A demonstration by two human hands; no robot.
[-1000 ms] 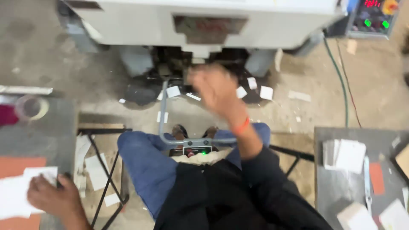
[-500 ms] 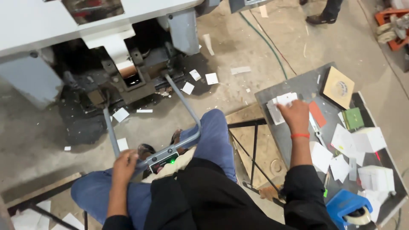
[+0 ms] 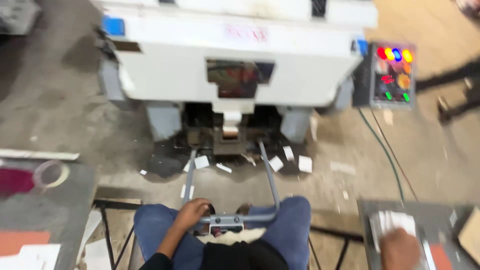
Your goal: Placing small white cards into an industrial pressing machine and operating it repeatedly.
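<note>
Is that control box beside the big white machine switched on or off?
On, it seems: the control box shows glowing red, yellow, blue and green lights and a lit red display. The view is blurred, so nothing finer can be told.

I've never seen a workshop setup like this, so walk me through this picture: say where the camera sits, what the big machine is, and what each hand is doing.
The picture comes from a camera worn on the person's head, looking down past their knees in blue jeans.

In front stands a large white metal machine on a concrete floor. Beside it is a dark control box with coloured lights. Small white paper pieces lie scattered at the machine's foot.

A grey metal U-shaped bar runs from the machine toward the person's lap. The left hand rests on its near crosspiece.

The right hand is on a stack of white cards lying on a grey side table. Motion blur hides whether it is gripping any.

On the left, another grey table holds a clear tape roll.
</note>
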